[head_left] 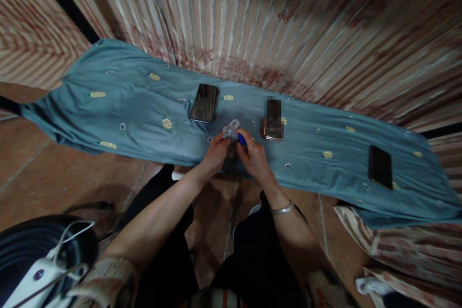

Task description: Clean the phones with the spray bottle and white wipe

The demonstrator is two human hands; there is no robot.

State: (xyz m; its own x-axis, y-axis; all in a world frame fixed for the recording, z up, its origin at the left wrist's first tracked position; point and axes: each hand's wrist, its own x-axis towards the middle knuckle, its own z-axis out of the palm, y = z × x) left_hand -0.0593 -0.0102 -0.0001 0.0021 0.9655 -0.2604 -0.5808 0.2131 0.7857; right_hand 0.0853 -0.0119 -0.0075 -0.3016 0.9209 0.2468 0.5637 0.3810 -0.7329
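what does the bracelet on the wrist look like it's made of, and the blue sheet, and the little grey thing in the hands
The bracelet on the right wrist looks like polished silver-toned metal: it catches a bright glint. The blue sheet seems woven fabric, matte, with soft creases and printed yellow dots. The grey wad, pinched between left hand and right hand, looks like soft crumpled cloth, though it's too small to be sure.

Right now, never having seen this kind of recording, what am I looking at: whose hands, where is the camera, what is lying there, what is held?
One camera sits on a person's head, looking down, so both arms are their own. The left hand pinches a small grey cloth; the right hand holds a small blue object against it, too small to identify. They work over a blue-green patterned sheet. On it lie three phones: one left of the hands, one just right of them, one far right.
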